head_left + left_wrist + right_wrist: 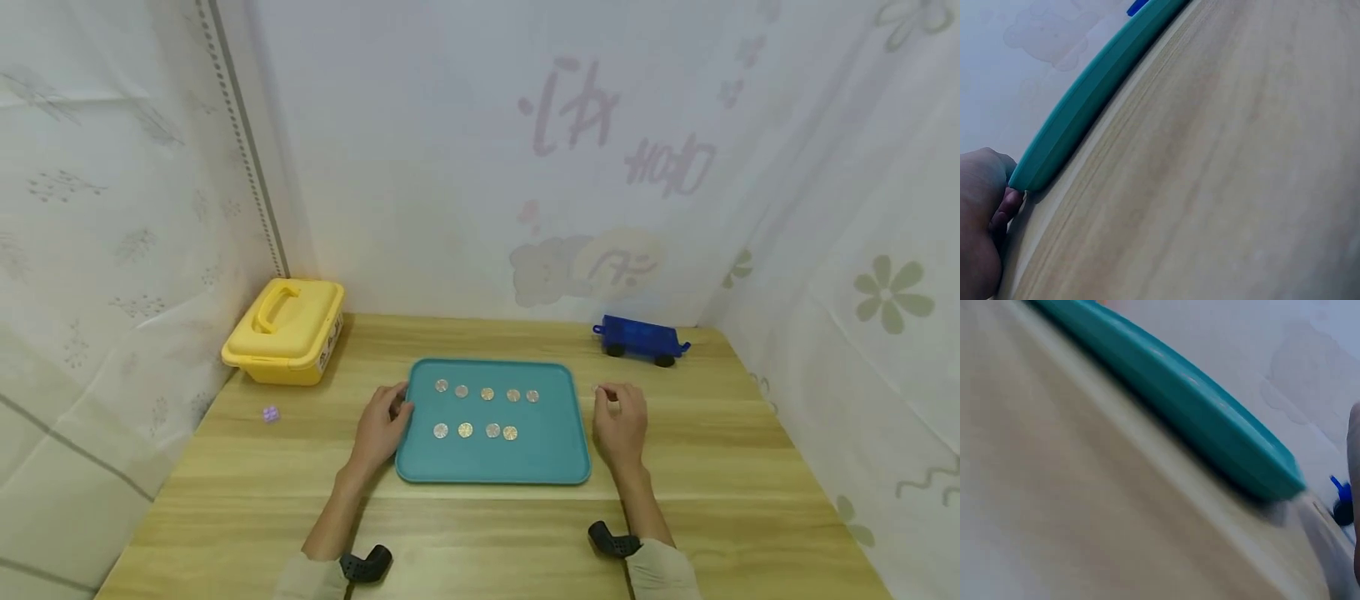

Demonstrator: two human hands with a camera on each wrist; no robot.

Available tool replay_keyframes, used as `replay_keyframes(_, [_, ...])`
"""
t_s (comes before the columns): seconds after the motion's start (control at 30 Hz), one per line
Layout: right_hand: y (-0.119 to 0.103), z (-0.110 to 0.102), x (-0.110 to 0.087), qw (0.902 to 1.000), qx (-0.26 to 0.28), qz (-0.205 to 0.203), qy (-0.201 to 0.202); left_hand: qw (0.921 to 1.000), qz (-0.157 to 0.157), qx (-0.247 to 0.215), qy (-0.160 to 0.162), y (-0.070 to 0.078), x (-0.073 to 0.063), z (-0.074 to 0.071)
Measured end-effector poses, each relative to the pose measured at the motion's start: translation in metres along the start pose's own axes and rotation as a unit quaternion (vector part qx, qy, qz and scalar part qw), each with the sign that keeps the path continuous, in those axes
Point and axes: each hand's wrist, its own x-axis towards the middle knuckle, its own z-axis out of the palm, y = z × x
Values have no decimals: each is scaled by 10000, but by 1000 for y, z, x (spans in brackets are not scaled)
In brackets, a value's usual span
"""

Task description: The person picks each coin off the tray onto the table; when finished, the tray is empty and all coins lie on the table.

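A teal tray (551, 458) lies on the wooden table with several silver and gold-toned coins (487, 394) in two rows on it. At its left edge my left hand (381, 425) grips the rim; in the left wrist view the thumb and fingers close about the corner of the tray (1063, 134). Just beyond the right edge is my right hand (621, 417), thumb and forefinger pinching a small pale coin (597, 388) that is mostly hidden. Only a sliver of the right hand (1355, 487) enters the right wrist view, beside the tray's blurred side.
A yellow lidded box (288, 329) with a handle stands at the back left. In front of it lies a small purple block (271, 414). At the back right is a blue toy wagon (641, 337) with black wheels. Printed white curtains (450, 167) surround the table.
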Motion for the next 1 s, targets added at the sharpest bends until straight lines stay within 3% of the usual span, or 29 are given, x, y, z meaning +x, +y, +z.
replay_keyframes(0.1, [-15,6,-5,9966,259,-765,-138,10000,-39,15,69,0,-1,0])
replay_keyframes(0.23, [-37,18,-12,9856,416,-1358,-914,9999,-81,74,89,0,0,-1])
replay_keyframes(0.37, [-58,25,-23,9721,220,-1340,-1910,9999,-105,46,-1,0,-1,-1])
replay_keyframes(0.5, [-72,29,-34,9490,-172,-1107,-2946,10000,-53,41,2,-1,-2,2])
replay_keyframes(0.57, [-76,31,-38,9399,-330,-918,-3272,10000,-35,56,-2,-1,-2,2])
replay_keyframes(0.67, [-77,33,-41,9336,-471,-796,-3461,9999,-38,132,-8,-2,-3,3])
replay_keyframes(0.87, [-77,36,-42,9320,-503,-963,-3457,9996,-84,224,131,-2,-3,3])
replay_keyframes(1.0, [-78,38,-41,9332,-429,-667,-3506,9996,-61,247,94,-1,-2,3])
